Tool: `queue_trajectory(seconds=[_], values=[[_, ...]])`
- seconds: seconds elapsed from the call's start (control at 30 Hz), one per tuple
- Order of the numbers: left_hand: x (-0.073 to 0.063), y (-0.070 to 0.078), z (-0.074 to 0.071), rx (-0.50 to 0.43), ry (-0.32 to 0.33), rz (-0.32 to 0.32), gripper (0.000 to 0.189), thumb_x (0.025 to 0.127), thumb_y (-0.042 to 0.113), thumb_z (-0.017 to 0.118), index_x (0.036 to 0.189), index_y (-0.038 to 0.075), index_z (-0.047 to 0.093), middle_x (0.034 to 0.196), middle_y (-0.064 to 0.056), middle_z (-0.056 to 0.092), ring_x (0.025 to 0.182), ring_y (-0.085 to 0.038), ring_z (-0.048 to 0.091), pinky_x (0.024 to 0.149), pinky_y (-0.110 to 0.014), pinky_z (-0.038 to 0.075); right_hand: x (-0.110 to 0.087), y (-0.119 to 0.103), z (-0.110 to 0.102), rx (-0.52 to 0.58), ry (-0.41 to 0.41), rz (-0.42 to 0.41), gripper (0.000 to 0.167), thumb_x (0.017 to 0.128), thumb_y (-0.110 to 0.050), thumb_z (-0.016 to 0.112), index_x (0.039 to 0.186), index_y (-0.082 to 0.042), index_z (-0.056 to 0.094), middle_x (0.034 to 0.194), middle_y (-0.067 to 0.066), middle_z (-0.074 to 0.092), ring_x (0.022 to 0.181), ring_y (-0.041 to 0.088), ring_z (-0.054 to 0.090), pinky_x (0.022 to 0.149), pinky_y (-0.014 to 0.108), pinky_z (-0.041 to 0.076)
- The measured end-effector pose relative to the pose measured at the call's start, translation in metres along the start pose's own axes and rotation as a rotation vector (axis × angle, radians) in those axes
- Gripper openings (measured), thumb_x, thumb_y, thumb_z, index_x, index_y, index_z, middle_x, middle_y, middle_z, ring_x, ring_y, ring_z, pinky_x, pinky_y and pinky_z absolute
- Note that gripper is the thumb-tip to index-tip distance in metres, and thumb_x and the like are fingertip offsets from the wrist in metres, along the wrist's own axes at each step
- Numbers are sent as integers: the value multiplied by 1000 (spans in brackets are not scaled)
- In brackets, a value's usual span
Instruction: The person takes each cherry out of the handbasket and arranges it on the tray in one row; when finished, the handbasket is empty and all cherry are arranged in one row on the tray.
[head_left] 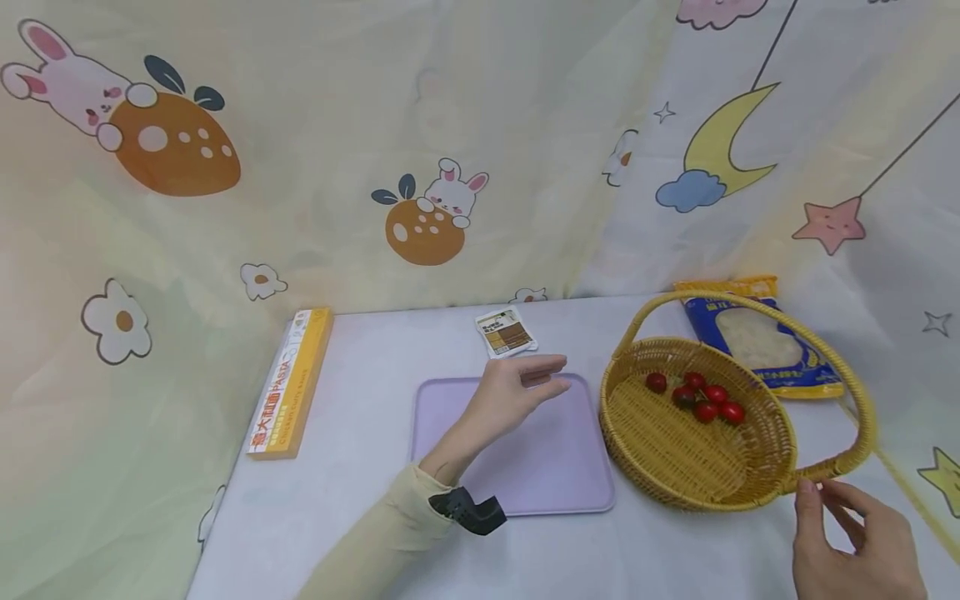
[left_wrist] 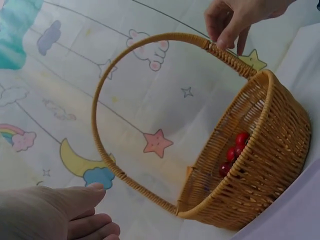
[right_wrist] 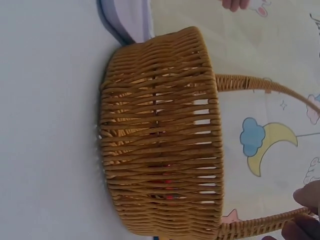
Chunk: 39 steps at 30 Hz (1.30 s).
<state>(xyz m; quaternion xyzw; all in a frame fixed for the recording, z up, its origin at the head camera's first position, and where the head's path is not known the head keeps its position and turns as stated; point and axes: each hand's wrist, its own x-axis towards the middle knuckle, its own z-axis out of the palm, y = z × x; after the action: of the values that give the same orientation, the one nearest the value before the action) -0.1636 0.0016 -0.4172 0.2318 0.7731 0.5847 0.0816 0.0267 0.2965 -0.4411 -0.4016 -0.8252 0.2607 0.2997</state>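
Observation:
My right hand (head_left: 858, 542) pinches the handle (left_wrist: 235, 61) of a wicker basket (head_left: 678, 458) low on its near side, thumb on one side and fingers on the other. The round basket stands on the right of the table, its handle arching up. Several dark red cherries (head_left: 705, 400) lie inside, toward the far side; in the right wrist view the woven wall (right_wrist: 165, 135) mostly hides them. My left hand (head_left: 510, 392) hovers over a light purple tray (head_left: 540, 467), holding nothing, its fingers extended toward the basket and the thumb apart from them.
A yellow and white pasta box (head_left: 288, 383) lies at the left edge of the white table. Behind the tray is a small flat packet (head_left: 506, 332). A blue and yellow bag (head_left: 757, 337) lies behind the basket. Printed cloth (head_left: 322, 150) hangs at the back.

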Motion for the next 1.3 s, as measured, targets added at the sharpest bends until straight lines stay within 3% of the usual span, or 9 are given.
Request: queue_trajectory(seconds=[0.13, 0.23, 0.3, 0.4, 0.57, 0.7, 0.83, 1.1, 1.3], values=[[13, 2, 13, -33, -35, -24, 38, 95, 26, 79, 131, 14, 74, 130, -4, 74, 114, -15, 74, 91, -21, 58, 5, 8, 11, 76, 77, 62, 40, 105, -31, 60, 137, -7, 61, 141, 3, 58, 137, 18, 58, 111, 30, 48], [24, 3, 23, -31, -63, -39, 38, 96, 27, 78, 131, 15, 74, 129, -1, 75, 112, -9, 73, 90, -20, 58, 11, 15, 16, 183, 78, 85, 33, 102, -26, 66, 132, -13, 62, 136, -10, 58, 131, 5, 59, 103, 14, 48], [31, 2, 31, -33, -83, -42, 38, 96, 28, 78, 131, 13, 74, 128, -1, 75, 110, -6, 73, 90, -20, 58, 16, 18, 19, 249, 65, 108, 36, 99, -22, 70, 134, -18, 61, 130, -17, 58, 127, 1, 60, 98, 10, 49], [43, -1, 44, -49, -105, -44, 40, 95, 27, 79, 130, 9, 74, 123, -4, 77, 105, -4, 74, 89, -19, 57, 20, 22, 21, 316, 53, 127, 46, 97, -16, 73, 140, -21, 57, 131, -11, 63, 128, 1, 61, 96, 9, 49], [64, -7, 67, -49, -112, -82, 38, 94, 26, 81, 127, 9, 76, 115, -1, 80, 98, -2, 74, 85, -18, 57, 21, 26, 24, 298, 28, 35, 55, 98, -11, 71, 149, -22, 56, 144, 8, 63, 131, 1, 57, 99, 10, 48], [78, -5, 87, 40, -155, -101, 37, 94, 30, 80, 126, 10, 77, 116, 0, 79, 101, -5, 74, 83, -16, 55, 21, 28, 24, 249, 31, -43, 57, 97, -9, 72, 149, -25, 57, 141, 10, 64, 131, 0, 57, 97, 5, 46], [88, -3, 107, 145, -190, -93, 37, 96, 31, 78, 125, 9, 77, 118, 1, 79, 101, -6, 74, 79, -14, 53, 19, 27, 23, 210, 30, -51, 58, 97, -8, 71, 151, -25, 56, 143, 12, 63, 135, 1, 56, 97, 5, 45], [98, -5, 134, 202, -126, -155, 35, 94, 31, 80, 122, 10, 78, 108, 3, 81, 99, -6, 74, 75, -17, 54, 19, 25, 21, 160, 19, -52, 59, 98, -8, 71, 152, -25, 55, 144, 11, 63, 138, 6, 55, 99, 5, 44], [108, -7, 148, 221, -91, -161, 36, 94, 29, 80, 123, 8, 78, 110, 2, 80, 98, -7, 74, 77, -17, 55, 19, 25, 20, 137, 6, -40, 59, 99, -11, 69, 154, -26, 52, 146, 10, 62, 141, 12, 55, 100, 7, 44]])
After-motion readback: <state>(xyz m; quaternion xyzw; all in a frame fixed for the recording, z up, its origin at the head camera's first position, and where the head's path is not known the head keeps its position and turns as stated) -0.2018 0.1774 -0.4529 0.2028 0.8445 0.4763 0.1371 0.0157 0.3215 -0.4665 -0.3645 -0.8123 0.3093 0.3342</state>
